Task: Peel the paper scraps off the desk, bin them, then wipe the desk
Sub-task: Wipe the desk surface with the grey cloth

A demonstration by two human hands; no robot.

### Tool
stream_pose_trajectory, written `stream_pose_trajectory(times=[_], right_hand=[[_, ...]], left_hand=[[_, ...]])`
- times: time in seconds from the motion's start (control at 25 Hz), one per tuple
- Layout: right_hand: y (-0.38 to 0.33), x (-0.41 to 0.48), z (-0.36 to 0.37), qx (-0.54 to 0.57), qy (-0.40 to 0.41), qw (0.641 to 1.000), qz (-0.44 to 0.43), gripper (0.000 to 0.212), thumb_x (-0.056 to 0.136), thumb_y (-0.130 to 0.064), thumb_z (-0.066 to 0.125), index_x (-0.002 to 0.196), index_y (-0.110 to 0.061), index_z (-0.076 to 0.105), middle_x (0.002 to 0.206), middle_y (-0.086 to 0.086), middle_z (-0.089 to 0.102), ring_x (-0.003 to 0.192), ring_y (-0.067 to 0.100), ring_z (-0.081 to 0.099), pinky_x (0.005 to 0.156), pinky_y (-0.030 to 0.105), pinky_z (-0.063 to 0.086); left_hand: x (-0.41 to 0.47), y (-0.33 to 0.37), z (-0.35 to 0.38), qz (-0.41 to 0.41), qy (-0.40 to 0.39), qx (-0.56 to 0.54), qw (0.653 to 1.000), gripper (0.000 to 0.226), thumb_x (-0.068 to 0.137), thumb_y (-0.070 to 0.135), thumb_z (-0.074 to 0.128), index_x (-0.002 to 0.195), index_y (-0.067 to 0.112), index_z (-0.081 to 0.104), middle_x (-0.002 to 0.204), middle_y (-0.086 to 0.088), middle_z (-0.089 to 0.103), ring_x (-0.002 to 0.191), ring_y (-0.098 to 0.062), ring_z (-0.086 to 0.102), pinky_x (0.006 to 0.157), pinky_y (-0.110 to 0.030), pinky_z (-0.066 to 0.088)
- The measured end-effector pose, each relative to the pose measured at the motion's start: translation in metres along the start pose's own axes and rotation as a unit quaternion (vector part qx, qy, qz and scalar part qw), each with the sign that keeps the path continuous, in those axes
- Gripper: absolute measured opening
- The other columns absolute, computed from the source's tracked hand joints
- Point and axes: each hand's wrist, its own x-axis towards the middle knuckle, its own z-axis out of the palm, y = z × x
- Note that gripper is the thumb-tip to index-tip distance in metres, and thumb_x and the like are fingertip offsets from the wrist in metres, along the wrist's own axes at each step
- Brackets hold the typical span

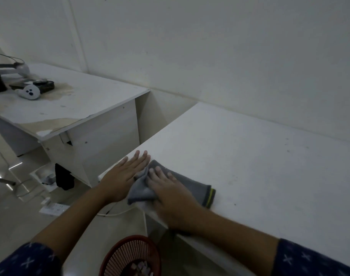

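A grey cloth (192,186) with a yellow-green stripe lies on the near left corner of the white desk (259,156). My right hand (170,194) presses flat on the cloth with straight fingers. My left hand (124,174) rests flat on the desk's left edge, its fingers straight, touching the cloth's left end. Below the desk corner stands a red mesh bin (118,257) with several pale paper scraps (140,268) inside.
A second white desk (86,100) stands to the left, stained, with a white controller (30,92), a headset and dark objects on it. A power strip (53,209) and white cables lie on the floor between the desks. The wall runs behind both desks.
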Motion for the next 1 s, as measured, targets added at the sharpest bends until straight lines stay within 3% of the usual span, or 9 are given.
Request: stream_pose_trajectory(times=[0.16, 0.28, 0.36, 0.44, 0.52, 0.56, 0.72, 0.88, 1.0], right_hand=[[0.109, 0.022, -0.010, -0.006, 0.068, 0.979, 0.193, 0.051, 0.093, -0.009, 0.038, 0.143, -0.005, 0.030, 0.154, 0.014, 0.025, 0.144, 0.026, 0.019, 0.119, 0.035, 0.012], [0.151, 0.015, -0.053, 0.050, 0.161, 0.933, 0.317, 0.029, 0.090, -0.002, 0.037, 0.113, 0.003, 0.054, 0.120, 0.020, 0.059, 0.111, 0.033, 0.054, 0.086, 0.033, 0.041], [0.126, 0.000, -0.064, 0.066, 0.192, 0.936, 0.287, 0.027, 0.085, -0.004, 0.036, 0.101, -0.001, 0.058, 0.104, 0.017, 0.064, 0.097, 0.032, 0.059, 0.073, 0.030, 0.040], [0.067, -0.017, -0.043, 0.033, 0.149, 0.975, 0.161, 0.040, 0.081, -0.016, 0.032, 0.112, -0.010, 0.057, 0.116, 0.014, 0.062, 0.108, 0.030, 0.057, 0.090, 0.035, 0.045], [0.008, -0.036, -0.009, 0.015, 0.058, 0.997, 0.042, 0.049, 0.089, -0.019, 0.036, 0.138, -0.017, 0.040, 0.148, 0.009, 0.037, 0.139, 0.024, 0.031, 0.120, 0.037, 0.017], [0.000, -0.039, 0.001, 0.030, 0.040, 0.999, 0.019, 0.053, 0.093, -0.015, 0.038, 0.145, -0.018, 0.030, 0.156, 0.004, 0.023, 0.146, 0.020, 0.015, 0.119, 0.032, 0.001], [0.118, -0.037, -0.014, 0.028, 0.076, 0.981, 0.174, 0.058, 0.090, -0.003, 0.036, 0.146, -0.017, 0.027, 0.157, 0.007, 0.019, 0.147, 0.021, 0.011, 0.120, 0.031, 0.008], [0.208, -0.061, -0.071, 0.066, 0.087, 0.918, 0.381, 0.038, 0.087, -0.001, 0.039, 0.121, -0.004, 0.055, 0.131, 0.016, 0.053, 0.120, 0.033, 0.049, 0.094, 0.035, 0.043], [0.154, -0.051, -0.088, 0.052, 0.134, 0.940, 0.310, 0.026, 0.086, -0.006, 0.042, 0.105, -0.008, 0.061, 0.111, 0.014, 0.065, 0.104, 0.030, 0.059, 0.076, 0.027, 0.040]], left_hand=[[0.003, 0.009, -0.001, -0.049, 0.016, -0.043, 0.998, 0.059, 0.085, 0.050, -0.001, 0.140, 0.031, -0.014, 0.147, 0.015, -0.019, 0.138, -0.002, -0.018, 0.114, -0.024, -0.009], [0.003, 0.010, -0.001, -0.057, 0.020, -0.031, 0.998, 0.063, 0.085, 0.045, 0.001, 0.145, 0.028, -0.010, 0.149, 0.014, -0.016, 0.136, 0.001, -0.018, 0.114, -0.024, -0.008], [0.004, 0.010, 0.000, -0.058, 0.021, -0.026, 0.998, 0.064, 0.085, 0.045, 0.001, 0.145, 0.027, -0.009, 0.149, 0.014, -0.015, 0.135, 0.001, -0.017, 0.114, -0.024, -0.007], [0.003, 0.009, 0.000, -0.057, 0.019, -0.029, 0.998, 0.064, 0.085, 0.046, 0.003, 0.145, 0.027, -0.007, 0.151, 0.012, -0.013, 0.135, 0.001, -0.016, 0.114, -0.025, -0.006], [0.005, 0.008, 0.001, -0.055, 0.014, -0.028, 0.998, 0.065, 0.084, 0.048, 0.002, 0.145, 0.027, -0.008, 0.154, 0.009, -0.011, 0.135, 0.000, -0.016, 0.115, -0.026, -0.004], [0.005, 0.006, 0.002, -0.056, 0.010, -0.022, 0.998, 0.066, 0.083, 0.050, 0.001, 0.144, 0.027, -0.009, 0.155, 0.008, -0.010, 0.135, 0.000, -0.016, 0.115, -0.027, -0.004], [0.004, 0.010, 0.000, -0.068, -0.008, -0.012, 0.998, 0.068, 0.082, 0.048, 0.002, 0.146, 0.024, -0.008, 0.156, 0.006, -0.010, 0.135, 0.000, -0.016, 0.117, -0.029, -0.003], [0.004, 0.016, -0.003, -0.077, 0.009, -0.016, 0.997, 0.070, 0.082, 0.046, 0.002, 0.147, 0.023, -0.004, 0.156, 0.005, -0.007, 0.140, -0.004, -0.011, 0.117, -0.029, -0.002], [0.004, 0.014, -0.001, -0.073, 0.012, -0.034, 0.997, 0.068, 0.083, 0.047, 0.001, 0.147, 0.024, -0.005, 0.156, 0.007, -0.007, 0.136, 0.001, -0.013, 0.116, -0.026, -0.003]])
